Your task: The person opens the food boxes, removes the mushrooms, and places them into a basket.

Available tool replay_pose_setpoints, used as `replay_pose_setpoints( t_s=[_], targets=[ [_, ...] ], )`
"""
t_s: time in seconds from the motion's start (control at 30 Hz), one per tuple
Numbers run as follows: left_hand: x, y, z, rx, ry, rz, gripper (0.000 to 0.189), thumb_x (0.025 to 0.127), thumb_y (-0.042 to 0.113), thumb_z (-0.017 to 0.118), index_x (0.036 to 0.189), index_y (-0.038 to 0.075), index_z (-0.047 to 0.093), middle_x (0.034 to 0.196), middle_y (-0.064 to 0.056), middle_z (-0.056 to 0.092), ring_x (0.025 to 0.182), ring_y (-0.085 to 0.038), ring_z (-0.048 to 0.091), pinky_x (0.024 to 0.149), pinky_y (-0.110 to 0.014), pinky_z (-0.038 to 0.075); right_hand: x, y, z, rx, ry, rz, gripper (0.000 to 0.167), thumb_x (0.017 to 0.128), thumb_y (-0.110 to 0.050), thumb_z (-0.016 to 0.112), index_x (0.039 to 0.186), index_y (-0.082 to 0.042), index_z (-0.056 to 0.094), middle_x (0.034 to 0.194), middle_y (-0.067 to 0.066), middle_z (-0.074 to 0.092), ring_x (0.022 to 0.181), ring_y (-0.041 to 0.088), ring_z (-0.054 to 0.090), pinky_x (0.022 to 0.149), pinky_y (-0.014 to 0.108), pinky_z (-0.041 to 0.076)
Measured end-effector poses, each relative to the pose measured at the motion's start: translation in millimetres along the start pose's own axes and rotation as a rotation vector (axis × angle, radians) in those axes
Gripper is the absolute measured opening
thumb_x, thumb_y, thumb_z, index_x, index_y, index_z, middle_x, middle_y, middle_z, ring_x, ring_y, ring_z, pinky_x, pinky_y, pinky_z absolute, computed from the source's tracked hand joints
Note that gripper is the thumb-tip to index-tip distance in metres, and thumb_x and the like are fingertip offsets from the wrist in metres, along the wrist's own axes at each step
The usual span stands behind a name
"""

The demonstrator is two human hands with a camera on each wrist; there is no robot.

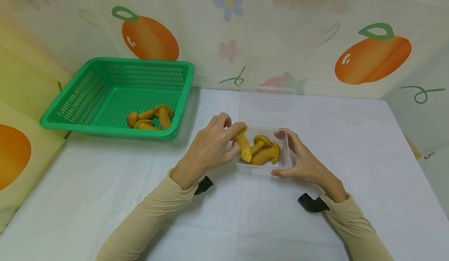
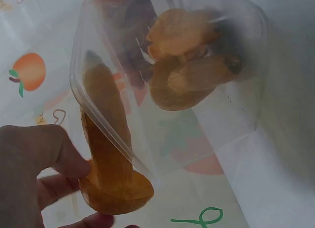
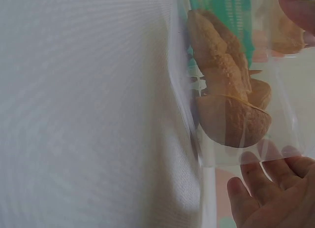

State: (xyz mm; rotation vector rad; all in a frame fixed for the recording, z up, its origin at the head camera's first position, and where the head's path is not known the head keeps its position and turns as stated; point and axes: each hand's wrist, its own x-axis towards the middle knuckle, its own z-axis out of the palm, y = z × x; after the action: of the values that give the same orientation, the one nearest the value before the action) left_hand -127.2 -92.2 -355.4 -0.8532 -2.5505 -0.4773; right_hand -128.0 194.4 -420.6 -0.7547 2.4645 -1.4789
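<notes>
A clear plastic box with its lid raised stands on the white table, and two orange-brown mushrooms lie inside it. My left hand pinches another mushroom at the box's left rim; in the left wrist view this mushroom leans over the clear wall. My right hand cups the box's right side, thumb at the front corner and fingers at the back. In the right wrist view the mushrooms show through the wall, with my fingertips below.
A green slotted basket stands at the back left and holds three more mushrooms. A fruit-printed curtain hangs behind the table. The white tablecloth spreads around the box.
</notes>
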Motion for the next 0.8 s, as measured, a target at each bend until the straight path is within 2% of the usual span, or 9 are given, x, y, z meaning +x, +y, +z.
replay_pose_setpoints(
  t_s=[0.13, 0.2, 0.27, 0.4, 0.5, 0.6, 0.8],
  targets=[
    [-0.5, -2.9, 0.0, -0.156, -0.080, -0.049, 0.033, 0.085, 0.011, 0.061, 0.118, 0.008, 0.058, 0.113, -0.008, 0.063, 0.090, -0.021, 0.061, 0.066, -0.029, 0.055, -0.1, 0, 1, -0.007, 0.005, -0.017, 0.113, 0.066, -0.007, 0.091, 0.154, -0.009, 0.019, 0.149, 0.016, 0.038, 0.140, 0.031, 0.034, 0.117, 0.060, 0.021],
    [-0.4, -5.5, -0.2, -0.262, -0.129, -0.076, 0.035, 0.086, 0.010, 0.063, 0.120, 0.005, 0.054, 0.113, -0.007, 0.063, 0.090, -0.018, 0.061, 0.076, -0.028, 0.056, -0.2, 0, 1, -0.013, 0.007, -0.022, 0.114, 0.066, -0.007, 0.092, 0.154, -0.009, 0.019, 0.149, 0.016, 0.038, 0.140, 0.029, 0.034, 0.118, 0.057, 0.021],
    [-0.9, -8.4, -0.7, -0.350, -0.165, -0.096, 0.036, 0.087, 0.008, 0.064, 0.120, 0.005, 0.052, 0.111, -0.005, 0.063, 0.087, -0.015, 0.060, 0.078, -0.026, 0.055, -0.2, 1, 1, -0.020, 0.008, -0.028, 0.114, 0.066, -0.007, 0.092, 0.154, -0.009, 0.019, 0.149, 0.016, 0.038, 0.139, 0.028, 0.035, 0.119, 0.055, 0.022],
    [-2.5, -12.5, -3.9, -0.398, -0.199, -0.086, 0.040, 0.088, 0.008, 0.066, 0.126, 0.006, 0.054, 0.119, -0.007, 0.059, 0.094, -0.015, 0.059, 0.082, -0.026, 0.056, -0.2, 0, 1, -0.020, 0.008, -0.035, 0.114, 0.066, -0.007, 0.092, 0.154, -0.008, 0.019, 0.149, 0.016, 0.038, 0.139, 0.028, 0.035, 0.118, 0.056, 0.022],
    [-4.1, -14.0, -5.2, -0.399, -0.206, -0.073, 0.040, 0.088, 0.010, 0.069, 0.127, 0.007, 0.057, 0.124, -0.010, 0.057, 0.096, -0.018, 0.059, 0.081, -0.029, 0.057, -0.5, 0, 1, -0.014, 0.007, -0.032, 0.114, 0.066, -0.007, 0.091, 0.154, -0.007, 0.019, 0.149, 0.017, 0.038, 0.139, 0.031, 0.034, 0.117, 0.060, 0.021],
    [-5.8, -15.3, -5.9, -0.434, -0.206, -0.080, 0.036, 0.088, 0.009, 0.072, 0.121, 0.007, 0.059, 0.124, -0.010, 0.057, 0.094, -0.017, 0.059, 0.079, -0.030, 0.058, -0.8, 0, 1, -0.007, 0.004, -0.021, 0.113, 0.067, -0.007, 0.091, 0.153, -0.006, 0.019, 0.149, 0.017, 0.037, 0.141, 0.033, 0.033, 0.118, 0.063, 0.020],
    [-8.3, -21.4, -13.0, -0.496, -0.131, -0.097, 0.034, 0.086, 0.010, 0.077, 0.115, 0.007, 0.059, 0.121, -0.008, 0.060, 0.094, -0.015, 0.059, 0.081, -0.027, 0.057, -0.4, 0, 1, -0.005, 0.001, -0.017, 0.113, 0.067, -0.007, 0.091, 0.153, -0.010, 0.019, 0.149, 0.018, 0.037, 0.142, 0.033, 0.033, 0.118, 0.062, 0.019]
  ],
)
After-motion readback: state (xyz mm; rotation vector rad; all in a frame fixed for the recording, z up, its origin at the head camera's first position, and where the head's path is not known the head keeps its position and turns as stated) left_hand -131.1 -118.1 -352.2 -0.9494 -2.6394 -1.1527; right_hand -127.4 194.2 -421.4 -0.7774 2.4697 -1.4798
